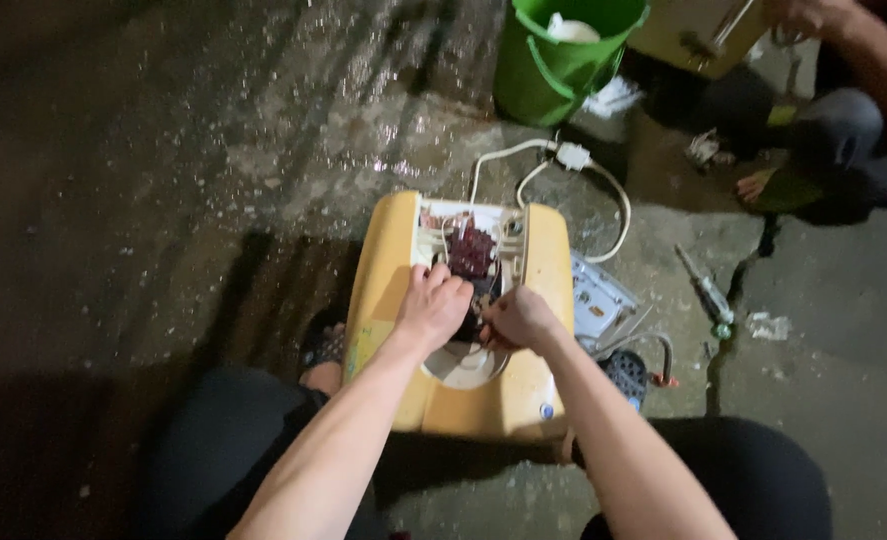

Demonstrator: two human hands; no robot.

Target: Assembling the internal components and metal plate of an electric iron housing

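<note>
Grip of the left hand (pixel 433 305) is curled shut on something inside the open yellow appliance casing (pixel 388 270) — what exactly, I cannot tell. The right hand (pixel 518 318) pinches together on the dark wiring (pixel 471 250) beside it. The casing lies on the wet concrete floor (pixel 213 150) between the person's knees. A white cord (pixel 603 215) trails toward a green bucket (pixel 553 55) — a screwdriver (pixel 705 290) lies to the right.

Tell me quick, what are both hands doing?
Left hand: curled shut inside the open yellow plastic appliance casing; what it grips cannot be told.
Right hand: the same.
</note>
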